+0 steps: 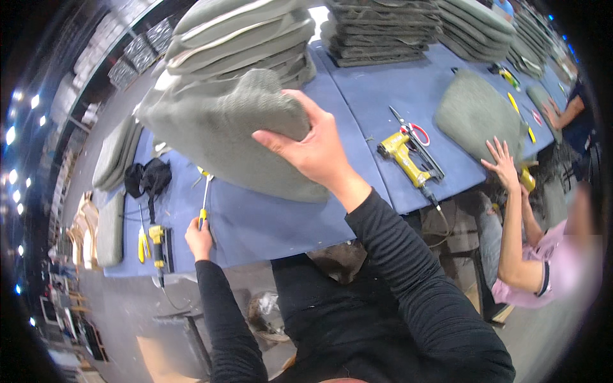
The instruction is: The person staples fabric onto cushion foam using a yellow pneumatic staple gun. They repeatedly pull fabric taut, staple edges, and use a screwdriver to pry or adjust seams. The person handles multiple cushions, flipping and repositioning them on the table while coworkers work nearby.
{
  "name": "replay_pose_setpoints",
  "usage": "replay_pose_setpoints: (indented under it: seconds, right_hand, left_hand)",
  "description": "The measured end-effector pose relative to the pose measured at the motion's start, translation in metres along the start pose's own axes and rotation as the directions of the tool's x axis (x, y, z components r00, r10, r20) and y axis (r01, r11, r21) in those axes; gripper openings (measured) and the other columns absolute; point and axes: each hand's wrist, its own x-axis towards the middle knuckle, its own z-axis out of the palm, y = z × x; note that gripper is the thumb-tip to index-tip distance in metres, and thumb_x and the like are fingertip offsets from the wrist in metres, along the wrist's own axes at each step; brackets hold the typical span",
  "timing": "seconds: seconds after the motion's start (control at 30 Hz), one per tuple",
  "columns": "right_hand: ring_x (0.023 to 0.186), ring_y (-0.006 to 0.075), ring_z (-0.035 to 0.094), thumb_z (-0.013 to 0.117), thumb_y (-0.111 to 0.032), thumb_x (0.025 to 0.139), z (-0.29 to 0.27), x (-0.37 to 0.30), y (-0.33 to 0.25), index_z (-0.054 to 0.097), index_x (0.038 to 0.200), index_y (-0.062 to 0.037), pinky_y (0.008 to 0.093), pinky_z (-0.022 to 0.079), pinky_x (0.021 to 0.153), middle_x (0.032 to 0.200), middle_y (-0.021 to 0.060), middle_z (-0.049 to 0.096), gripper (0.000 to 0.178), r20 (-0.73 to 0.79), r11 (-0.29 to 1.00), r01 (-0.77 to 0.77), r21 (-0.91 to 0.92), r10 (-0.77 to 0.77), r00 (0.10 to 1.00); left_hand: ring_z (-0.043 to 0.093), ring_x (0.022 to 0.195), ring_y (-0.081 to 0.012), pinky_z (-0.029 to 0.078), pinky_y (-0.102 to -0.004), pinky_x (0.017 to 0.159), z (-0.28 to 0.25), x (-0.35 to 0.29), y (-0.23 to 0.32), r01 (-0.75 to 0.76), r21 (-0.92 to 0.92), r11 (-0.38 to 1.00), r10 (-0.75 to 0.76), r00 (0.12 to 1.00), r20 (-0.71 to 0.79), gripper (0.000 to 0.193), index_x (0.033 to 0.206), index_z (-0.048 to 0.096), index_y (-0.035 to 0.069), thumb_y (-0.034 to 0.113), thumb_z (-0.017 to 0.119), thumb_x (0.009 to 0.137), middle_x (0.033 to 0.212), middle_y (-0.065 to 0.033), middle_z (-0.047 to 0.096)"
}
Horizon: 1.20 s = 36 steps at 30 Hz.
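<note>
My right hand grips the upper right edge of a grey-green fabric seat cushion, thumb on the near face, and holds it tilted up over the blue table. Low on the left, my left hand is closed round the yellow handle of a screwdriver. Its thin shaft points away from me, toward the cushion's lower left edge. Behind the cushion rises a stack of similar cushions. Left of my left hand lie a yellow staple gun and a yellow-handled tool.
A black cloth bundle and more cushions lie at the left. On the right are another yellow staple gun with a hose and red-handled scissors. A co-worker's hand touches another cushion. Dark stacks stand behind.
</note>
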Motion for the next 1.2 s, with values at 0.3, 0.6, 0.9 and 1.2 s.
replay_pose_setpoints:
  seconds: [0.3, 0.6, 0.9, 1.2]
  right_hand:
    - [0.096, 0.0173, 0.080, 0.099, -0.031, 0.083, -0.014, -0.005, 0.004, 0.072, 0.127, 0.0006, 0.0354, 0.062, 0.087, 0.107, 0.0158, 0.082, 0.060, -0.047, 0.999, 0.039, -0.020, -0.040, 0.998]
    - [0.104, 0.0125, 0.073, 0.098, -0.022, 0.086, -0.020, -0.005, -0.010, 0.069, 0.132, 0.0008, 0.0337, 0.059, 0.094, 0.113, 0.0135, 0.081, 0.059, -0.020, 1.000, -0.026, 0.011, 0.026, 0.999]
    - [0.104, 0.0166, 0.077, 0.096, -0.028, 0.088, -0.028, -0.003, -0.007, 0.069, 0.135, -0.0029, 0.0359, 0.060, 0.093, 0.114, 0.0154, 0.081, 0.060, -0.047, 0.993, -0.113, 0.015, 0.114, 0.992]
    - [0.097, 0.0381, 0.080, 0.095, -0.038, 0.083, -0.017, -0.014, -0.004, 0.071, 0.133, -0.0110, 0.0443, 0.063, 0.084, 0.111, 0.0181, 0.081, 0.061, -0.111, 0.998, -0.053, -0.042, 0.048, 0.993]
  left_hand:
    - [0.061, 0.139, -0.0297, 0.054, -0.0415, 0.108, -0.080, -0.070, 0.228, -0.318, -0.937, 0.147, 0.057, 0.948, -0.313, 0.050, 0.154, 0.046, 0.004, 0.034, 0.059, 0.116, 0.155, -0.0215, 0.059]
    - [0.074, 0.082, -0.0268, 0.056, -0.0285, 0.066, -0.110, -0.151, 0.394, -0.874, -0.431, 0.226, 0.452, 0.486, -0.748, 0.057, 0.149, 0.042, 0.004, 0.033, 0.070, 0.109, 0.133, -0.0336, 0.069]
    - [0.077, 0.106, -0.0359, 0.063, -0.0350, 0.081, -0.118, -0.155, 0.427, -0.927, -0.143, 0.348, 0.536, 0.322, -0.780, 0.042, 0.136, 0.055, -0.005, 0.032, 0.053, 0.117, 0.133, -0.0291, 0.069]
    - [0.076, 0.111, -0.0307, 0.065, -0.0343, 0.083, -0.100, -0.147, 0.418, -0.860, -0.357, 0.366, 0.471, 0.502, -0.725, 0.044, 0.136, 0.058, -0.009, 0.030, 0.058, 0.115, 0.135, -0.0248, 0.069]
